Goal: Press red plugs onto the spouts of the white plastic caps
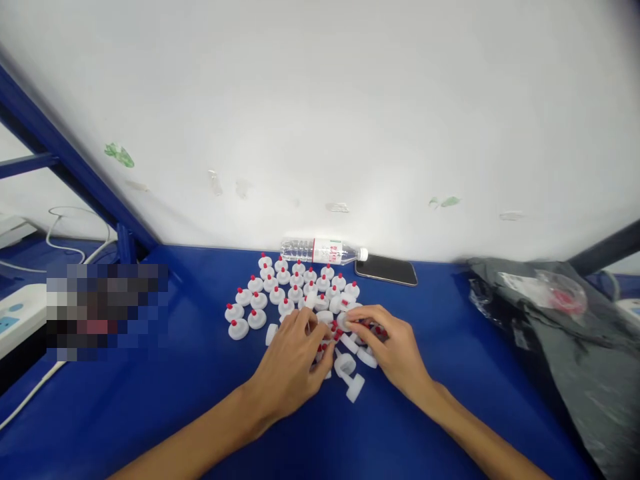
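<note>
Many white nozzle caps with small red tips stand upright in loose rows [277,295] on the blue table. My left hand [295,353] is closed at the near side of the group, its fingers curled round a white nozzle cap [311,300] that partly shows above them. Between the two hands lies a jumble of white caps and red tips [337,331], partly covered by fingers. My right hand [395,343] pinches at a white cap [343,322] with thumb and forefinger; the fingers hide part of it. White caps without red tips [355,387] lie tipped over below the hands.
A clear plastic bottle [327,251] lies along the wall, with a dark phone [386,269] beside it. A grey plastic bag [560,347] covers the right side. Left are a white power strip [23,310], cables and a blue frame post [126,244].
</note>
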Available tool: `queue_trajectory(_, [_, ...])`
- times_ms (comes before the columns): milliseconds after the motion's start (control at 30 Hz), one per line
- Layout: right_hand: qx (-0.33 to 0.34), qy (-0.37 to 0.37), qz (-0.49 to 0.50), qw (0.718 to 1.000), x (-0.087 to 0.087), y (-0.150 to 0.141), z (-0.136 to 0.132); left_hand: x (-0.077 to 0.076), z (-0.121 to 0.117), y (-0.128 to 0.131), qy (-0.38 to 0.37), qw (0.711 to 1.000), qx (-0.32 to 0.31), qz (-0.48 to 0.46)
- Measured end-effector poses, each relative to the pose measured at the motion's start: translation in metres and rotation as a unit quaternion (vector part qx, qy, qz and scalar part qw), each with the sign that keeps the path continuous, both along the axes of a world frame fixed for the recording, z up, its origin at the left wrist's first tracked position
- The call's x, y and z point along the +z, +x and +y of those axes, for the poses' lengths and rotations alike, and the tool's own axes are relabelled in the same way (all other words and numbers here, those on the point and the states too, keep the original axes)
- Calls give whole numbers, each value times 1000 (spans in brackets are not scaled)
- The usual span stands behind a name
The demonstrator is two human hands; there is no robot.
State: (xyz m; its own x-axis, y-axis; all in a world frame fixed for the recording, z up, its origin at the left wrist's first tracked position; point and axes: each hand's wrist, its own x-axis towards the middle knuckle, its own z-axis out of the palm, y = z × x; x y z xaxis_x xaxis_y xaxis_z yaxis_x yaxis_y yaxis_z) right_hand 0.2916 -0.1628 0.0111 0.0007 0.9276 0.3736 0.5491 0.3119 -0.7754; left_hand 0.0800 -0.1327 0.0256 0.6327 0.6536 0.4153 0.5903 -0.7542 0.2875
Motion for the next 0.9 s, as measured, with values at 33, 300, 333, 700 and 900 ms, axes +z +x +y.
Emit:
queue_trajectory(33, [-18,-18,21,999,0,3,1,-2,4,3,8,1000,-9,-6])
queue_trajectory(300, [-77,-4,-105,992,11,15,-4,10,29,-22,79,994,10,-75])
queue_trajectory(333, [-65,-12,-154,986,11,14,-6,13,34,-31,91,993,33,-75])
queue_trajectory(700, [-47,-65,-96,992,6,19,7,-3,61,-53,-17,982,190,3])
queue_trajectory(900, [-38,-47,-41,997,5,20,9,-8,56,-44,-46,987,100,-115])
